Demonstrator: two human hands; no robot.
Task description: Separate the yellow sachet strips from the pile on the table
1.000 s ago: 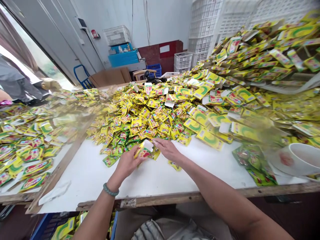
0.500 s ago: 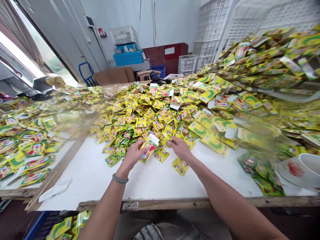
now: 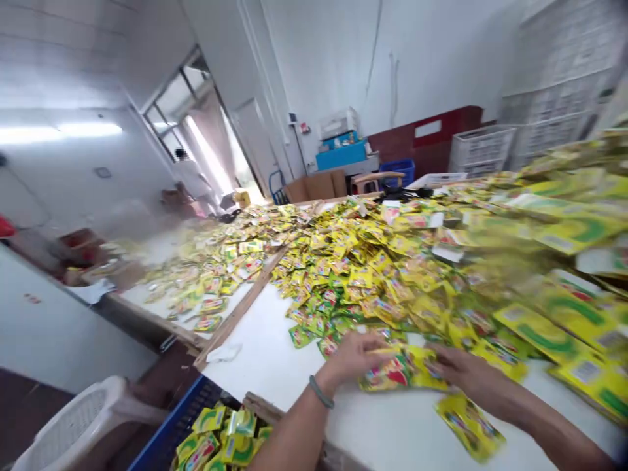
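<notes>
My left hand [image 3: 352, 356] is closed on a small stack of yellow and green sachets [image 3: 392, 371] just above the white table [image 3: 275, 356]. My right hand [image 3: 461, 369] meets the same stack from the right, its fingers blurred by motion. One loose sachet [image 3: 468, 425] lies on the table below my right forearm. A large heap of the same yellow sachets [image 3: 373, 261] covers the table behind both hands. A green bracelet sits on my left wrist.
A blue crate [image 3: 181, 432] with packed sachets [image 3: 226, 435] stands below the table's near edge, beside a white basket [image 3: 78, 418]. A second table [image 3: 161, 304] with sachets lies left. A person [image 3: 189, 180] stands by the doorway. White crates [image 3: 478, 144] line the back wall.
The view has swung to the left and upward, bringing the room and doorway into sight. My hands have come closer together on the stack of sachets and sit lower right in view.
</notes>
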